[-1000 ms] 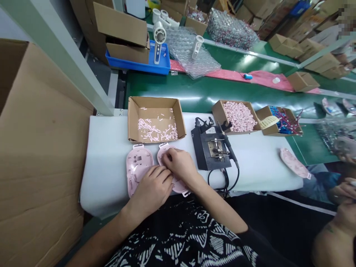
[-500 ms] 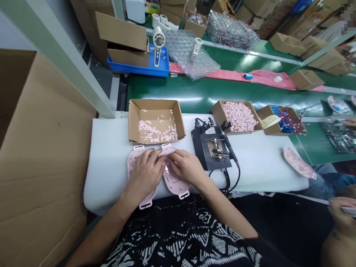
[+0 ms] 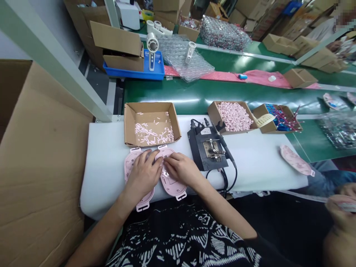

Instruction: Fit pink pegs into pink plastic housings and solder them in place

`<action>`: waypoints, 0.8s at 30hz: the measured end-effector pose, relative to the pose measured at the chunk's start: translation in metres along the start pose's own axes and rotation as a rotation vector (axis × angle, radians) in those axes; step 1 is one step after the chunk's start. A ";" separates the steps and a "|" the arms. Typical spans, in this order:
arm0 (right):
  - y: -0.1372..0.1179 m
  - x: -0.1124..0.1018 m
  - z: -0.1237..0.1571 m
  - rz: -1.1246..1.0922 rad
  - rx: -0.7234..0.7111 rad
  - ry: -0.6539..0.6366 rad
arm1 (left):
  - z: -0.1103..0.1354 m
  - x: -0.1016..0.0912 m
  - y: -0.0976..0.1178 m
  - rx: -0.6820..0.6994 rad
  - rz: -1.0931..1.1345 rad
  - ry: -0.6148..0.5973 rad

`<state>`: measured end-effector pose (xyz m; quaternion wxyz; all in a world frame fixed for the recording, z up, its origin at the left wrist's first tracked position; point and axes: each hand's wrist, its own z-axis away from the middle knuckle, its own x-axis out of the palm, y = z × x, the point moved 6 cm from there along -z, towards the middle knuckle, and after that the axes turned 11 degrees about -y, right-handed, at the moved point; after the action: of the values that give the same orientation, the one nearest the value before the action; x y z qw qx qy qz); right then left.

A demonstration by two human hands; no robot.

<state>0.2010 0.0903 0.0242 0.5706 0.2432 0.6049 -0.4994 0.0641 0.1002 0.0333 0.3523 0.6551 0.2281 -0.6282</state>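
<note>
Two pink plastic shells lie side by side on the white foam pad in front of me. My left hand rests on the left pink shell, fingers bent and reaching toward the gap between the shells. My right hand sits on the right pink shell, its fingertips pinched near the shell's upper rim on something too small to make out. Just behind them stands an open cardboard box holding several small pink pieces.
A black soldering station with its cable sits right of my hands. Further right stand a box of pink parts, a box of wired parts and another pink shell. A large carton stands left. Another person's hand shows at lower right.
My left hand moved up from below the shells onto the left shell. Both hands came together at the shells' upper middle. The view shifted slightly.
</note>
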 end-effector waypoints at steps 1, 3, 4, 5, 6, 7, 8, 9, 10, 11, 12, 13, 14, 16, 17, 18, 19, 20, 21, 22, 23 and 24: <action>0.001 0.000 -0.001 0.009 0.003 -0.004 | 0.000 0.001 0.000 -0.002 0.000 -0.004; 0.001 0.002 -0.002 0.029 0.008 -0.018 | 0.000 0.002 0.000 -0.006 0.002 -0.015; 0.000 0.002 -0.003 0.041 0.012 -0.026 | -0.001 0.002 -0.001 -0.008 0.005 -0.023; 0.000 0.002 -0.003 0.053 0.018 -0.034 | -0.001 0.002 -0.001 -0.010 0.009 -0.030; -0.001 0.003 -0.003 0.066 0.026 -0.042 | -0.002 0.002 -0.002 -0.013 0.013 -0.038; -0.002 0.002 -0.004 0.080 0.034 -0.051 | -0.002 0.002 -0.003 -0.016 0.017 -0.046; -0.003 0.002 -0.004 0.096 0.042 -0.060 | -0.003 0.002 -0.004 -0.017 0.022 -0.052; -0.004 0.001 -0.004 0.111 0.051 -0.070 | -0.004 0.002 -0.005 -0.017 0.026 -0.058; -0.006 0.000 -0.004 0.128 0.059 -0.080 | -0.005 0.002 -0.006 -0.016 0.030 -0.061; -0.007 -0.001 -0.004 0.144 0.065 -0.091 | -0.005 0.002 -0.007 -0.012 0.034 -0.063; -0.008 -0.002 -0.004 0.160 0.068 -0.104 | -0.006 0.002 -0.009 -0.008 0.037 -0.064; -0.010 -0.002 -0.004 0.177 0.067 -0.117 | -0.006 0.002 -0.010 -0.003 0.040 -0.063; -0.011 -0.002 -0.004 0.193 0.064 -0.133 | -0.006 0.003 -0.011 -0.001 0.043 -0.061; -0.015 0.000 -0.003 0.226 0.050 -0.168 | -0.005 0.004 -0.013 0.001 0.053 -0.054; -0.016 0.001 -0.003 0.242 0.042 -0.185 | -0.004 0.004 -0.014 -0.001 0.058 -0.050; -0.018 0.002 -0.003 0.257 0.034 -0.200 | -0.004 0.005 -0.015 -0.004 0.064 -0.046; -0.020 0.002 -0.002 0.271 0.024 -0.215 | -0.003 0.005 -0.015 -0.009 0.069 -0.043; -0.021 0.000 -0.002 0.283 0.011 -0.230 | -0.003 0.006 -0.015 -0.013 0.074 -0.040; -0.022 -0.003 -0.003 0.293 -0.006 -0.246 | -0.002 0.006 -0.015 -0.018 0.079 -0.037; -0.023 -0.010 -0.004 0.300 -0.027 -0.263 | -0.002 0.006 -0.015 -0.021 0.084 -0.035; -0.023 -0.018 -0.007 0.305 -0.051 -0.278 | -0.001 0.006 -0.015 -0.023 0.087 -0.033; -0.022 -0.030 -0.012 0.310 -0.076 -0.287 | -0.001 0.007 -0.015 -0.023 0.090 -0.031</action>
<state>0.1838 0.1010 0.0575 0.7296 0.2378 0.4911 -0.4122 0.0543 0.1094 0.0243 0.3912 0.6509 0.2001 -0.6190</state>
